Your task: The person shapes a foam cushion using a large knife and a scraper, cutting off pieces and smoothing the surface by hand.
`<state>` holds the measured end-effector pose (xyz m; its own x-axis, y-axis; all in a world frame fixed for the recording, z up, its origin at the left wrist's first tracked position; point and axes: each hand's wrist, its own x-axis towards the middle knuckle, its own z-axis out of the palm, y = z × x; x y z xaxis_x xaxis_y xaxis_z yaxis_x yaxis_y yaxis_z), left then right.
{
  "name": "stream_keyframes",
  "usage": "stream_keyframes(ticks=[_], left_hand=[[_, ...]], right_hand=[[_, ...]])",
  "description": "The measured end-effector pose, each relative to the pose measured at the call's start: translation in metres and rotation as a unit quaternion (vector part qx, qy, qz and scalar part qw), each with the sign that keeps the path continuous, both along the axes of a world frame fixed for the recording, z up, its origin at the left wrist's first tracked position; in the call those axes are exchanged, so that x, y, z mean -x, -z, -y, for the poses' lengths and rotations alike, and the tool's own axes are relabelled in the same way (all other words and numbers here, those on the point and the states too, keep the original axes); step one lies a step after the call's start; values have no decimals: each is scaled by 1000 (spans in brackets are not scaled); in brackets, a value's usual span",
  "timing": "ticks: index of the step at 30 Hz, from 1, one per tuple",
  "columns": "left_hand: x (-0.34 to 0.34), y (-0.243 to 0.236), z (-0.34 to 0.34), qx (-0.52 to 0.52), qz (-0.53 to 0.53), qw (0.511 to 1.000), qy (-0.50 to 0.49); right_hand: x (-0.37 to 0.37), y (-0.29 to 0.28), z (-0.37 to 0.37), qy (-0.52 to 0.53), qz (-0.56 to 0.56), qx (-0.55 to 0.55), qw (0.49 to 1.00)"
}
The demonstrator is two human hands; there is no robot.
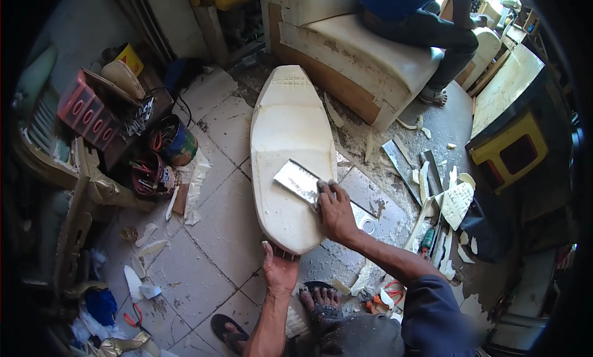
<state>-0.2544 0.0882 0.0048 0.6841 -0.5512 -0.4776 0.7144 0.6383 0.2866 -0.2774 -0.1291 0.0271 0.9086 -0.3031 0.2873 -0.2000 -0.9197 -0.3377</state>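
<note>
A long, cream foam-padded piece (288, 123) with rounded sides and raised creases lies lengthwise in front of me over the tiled floor. My right hand (333, 212) grips a flat silvery metal plate (295, 179), which rests tilted on the lower part of the foam surface near its right edge. Below, my left hand (279, 269) holds the near end of the piece from underneath, thumb up at the left and the other fingers hidden under it.
A person (445, 42) sits on a cream padded seat (346, 48). Left are tool pots (173, 140), a pink plastic bin (86, 110) and carved furniture (105, 187). Right are metal strips (398, 165), foam offcuts (454, 205), orange-handled tools (377, 304) and a yellow panel (506, 144).
</note>
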Motion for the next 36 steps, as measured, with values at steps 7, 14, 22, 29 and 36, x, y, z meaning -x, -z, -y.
stream_keyframes(ticks=[7,14,22,29,36], left_hand=[[-12,17,-24,-129,89,988,4],[-17,18,-47,-129,86,988,0],[-21,15,-64,-184,84,979,9],[-30,22,-102,-263,120,957,38],[-104,7,-221,-625,206,748,-84]], right_hand=[[9,0,-16,-133,-28,42,990],[29,12,-48,-187,-30,-14,982],[-6,22,-21,-110,11,10,994],[-58,39,49,106,-1,26,994],[45,13,79,192,160,-703,666]])
